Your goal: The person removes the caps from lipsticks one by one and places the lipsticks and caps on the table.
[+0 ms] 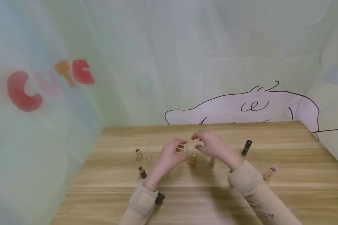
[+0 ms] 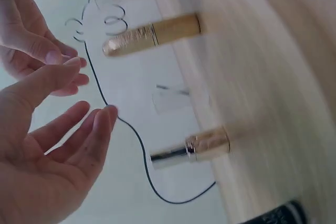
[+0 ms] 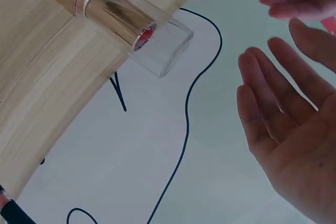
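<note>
Both hands hover over the middle of the table with fingers loosely bent and nothing in them. In the head view my left hand (image 1: 170, 156) faces my right hand (image 1: 211, 145) across a small gap. Just below that gap stands a closed gold lipstick (image 1: 193, 160), which shows as a full gold tube (image 2: 152, 35) in the left wrist view. A second gold lipstick (image 1: 212, 163) stands under my right hand, partly hidden by it. The right wrist view has a gold lipstick with a clear cap (image 3: 176, 45) over its red tip, apart from the fingers.
Toward the left stand a gold lipstick (image 1: 140, 155) with a red tip and a black-based one (image 1: 142, 172). A black cap (image 1: 159, 198) lies by the left sleeve. On the right are a black tube (image 1: 246, 147) and a clear-capped gold lipstick (image 1: 268, 173). Printed cloth hangs behind the wooden table (image 1: 115, 200).
</note>
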Demonstrator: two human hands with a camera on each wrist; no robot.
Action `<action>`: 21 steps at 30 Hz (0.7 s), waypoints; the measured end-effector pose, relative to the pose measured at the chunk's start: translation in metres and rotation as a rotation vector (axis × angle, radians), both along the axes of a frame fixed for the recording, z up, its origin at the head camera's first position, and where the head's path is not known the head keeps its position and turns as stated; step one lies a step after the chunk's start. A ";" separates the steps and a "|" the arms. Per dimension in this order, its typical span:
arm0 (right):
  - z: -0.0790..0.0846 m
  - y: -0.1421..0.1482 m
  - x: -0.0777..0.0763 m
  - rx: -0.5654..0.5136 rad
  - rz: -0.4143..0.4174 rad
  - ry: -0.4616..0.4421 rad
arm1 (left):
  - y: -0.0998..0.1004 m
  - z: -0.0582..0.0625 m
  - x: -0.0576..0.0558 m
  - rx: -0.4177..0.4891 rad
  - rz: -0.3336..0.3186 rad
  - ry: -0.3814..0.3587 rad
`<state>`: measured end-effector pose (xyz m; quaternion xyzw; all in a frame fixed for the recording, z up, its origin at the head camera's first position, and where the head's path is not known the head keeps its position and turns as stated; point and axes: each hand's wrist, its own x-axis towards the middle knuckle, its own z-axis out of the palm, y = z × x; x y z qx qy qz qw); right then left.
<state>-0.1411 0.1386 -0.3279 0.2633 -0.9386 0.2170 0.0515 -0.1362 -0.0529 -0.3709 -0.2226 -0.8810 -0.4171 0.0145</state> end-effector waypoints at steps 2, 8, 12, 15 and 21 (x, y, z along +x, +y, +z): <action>-0.001 0.002 0.005 0.032 0.020 0.019 | 0.002 0.001 0.004 0.002 0.009 -0.060; -0.012 0.000 0.016 0.080 0.040 0.060 | 0.009 -0.005 0.012 -0.035 0.067 -0.156; -0.026 -0.003 0.018 0.056 0.051 0.119 | 0.016 -0.017 0.013 -0.017 0.088 -0.198; -0.033 -0.005 0.019 0.031 0.052 0.147 | 0.021 -0.025 0.013 -0.005 0.117 -0.194; -0.044 -0.006 0.020 0.038 0.018 0.169 | 0.030 -0.033 0.010 -0.018 0.158 -0.161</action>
